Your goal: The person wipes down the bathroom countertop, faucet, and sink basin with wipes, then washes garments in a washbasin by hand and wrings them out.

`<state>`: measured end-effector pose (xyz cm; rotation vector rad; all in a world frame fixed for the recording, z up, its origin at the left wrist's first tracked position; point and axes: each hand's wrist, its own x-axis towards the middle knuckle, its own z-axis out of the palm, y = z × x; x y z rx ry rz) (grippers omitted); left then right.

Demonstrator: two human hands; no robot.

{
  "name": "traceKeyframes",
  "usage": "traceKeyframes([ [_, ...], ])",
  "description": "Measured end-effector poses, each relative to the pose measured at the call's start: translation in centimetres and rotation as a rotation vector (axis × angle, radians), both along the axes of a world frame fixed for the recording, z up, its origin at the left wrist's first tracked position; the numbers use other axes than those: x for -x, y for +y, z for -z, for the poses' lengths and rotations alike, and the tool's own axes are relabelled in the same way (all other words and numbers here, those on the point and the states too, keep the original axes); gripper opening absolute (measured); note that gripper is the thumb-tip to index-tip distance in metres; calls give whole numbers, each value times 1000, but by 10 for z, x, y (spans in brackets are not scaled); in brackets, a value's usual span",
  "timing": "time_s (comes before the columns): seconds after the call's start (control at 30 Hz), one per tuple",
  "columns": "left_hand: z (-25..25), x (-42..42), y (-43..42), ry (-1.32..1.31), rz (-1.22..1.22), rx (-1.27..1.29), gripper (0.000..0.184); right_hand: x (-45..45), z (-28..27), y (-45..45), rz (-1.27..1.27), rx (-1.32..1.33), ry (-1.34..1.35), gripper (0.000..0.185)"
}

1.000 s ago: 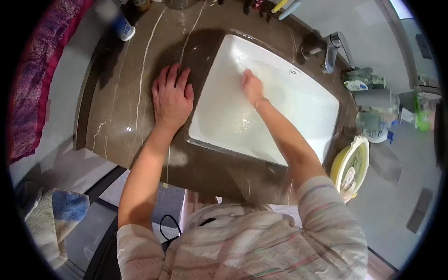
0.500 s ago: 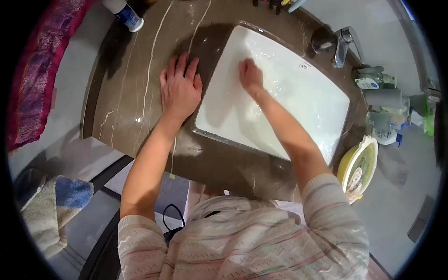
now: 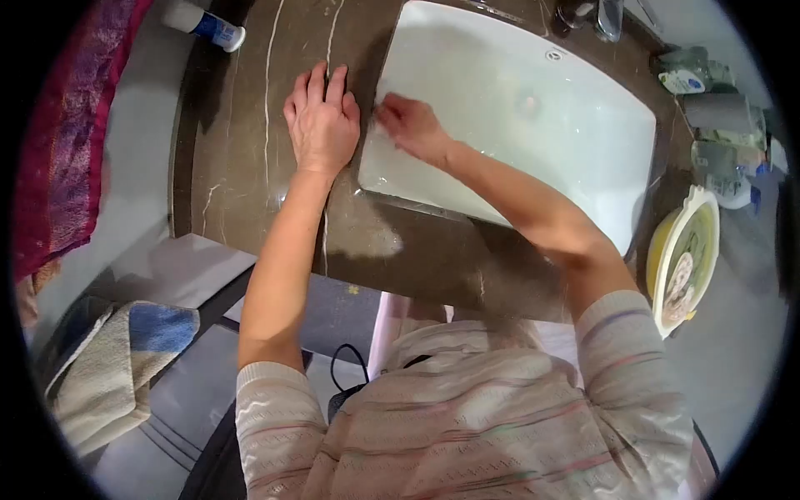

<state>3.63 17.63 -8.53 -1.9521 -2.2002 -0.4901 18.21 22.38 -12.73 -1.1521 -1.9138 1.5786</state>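
Observation:
My left hand [image 3: 321, 125] lies flat on the brown marble counter [image 3: 242, 158], fingers apart, just left of the white sink [image 3: 467, 92]. Over the sink's left rim is my right hand [image 3: 408, 127], its fingers curled closed and slightly blurred. Whatever those fingers may hold is hidden from me. Shallow, cloudy water covers the basin floor, with the drain [image 3: 528, 102] faintly visible through it.
A chrome faucet [image 3: 610, 18] stands behind the sink. Several bottles [image 3: 685, 81] line the right side, near a yellow-and-white basin [image 3: 700, 250]. A white-and-blue tube [image 3: 218, 32] is at the back left. A towel [image 3: 100, 367] hangs at lower left.
My right hand has moved left from inside the basin to its left rim. The view has shifted, and the water looks calmer. My left hand stays on the counter.

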Motion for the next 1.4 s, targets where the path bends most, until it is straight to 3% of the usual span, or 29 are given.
traceKeyframes([
  [0.47,7,0,3,56,-24,13,40,-9,-12,-41,-494,-42,20,31],
  [0.6,5,1,3,92,-27,20,40,-18,-2,-32,-651,-199,-6,31],
  [0.67,5,0,2,79,-31,38,40,-53,-5,-26,-653,187,-169,29],
  [0.77,4,-2,1,67,-47,37,40,-78,-19,-29,-622,338,-158,25],
  [0.87,5,-1,2,48,-40,28,40,-57,-15,-25,-628,245,-138,20],
  [0.97,6,1,3,24,-33,21,40,-20,9,-22,-644,394,-6,17],
  [1.1,4,1,2,10,-48,26,40,-16,-5,-53,-190,-49,153,16],
  [1.4,6,1,2,11,-44,-11,39,-28,-23,-44,-446,-75,31,20],
])
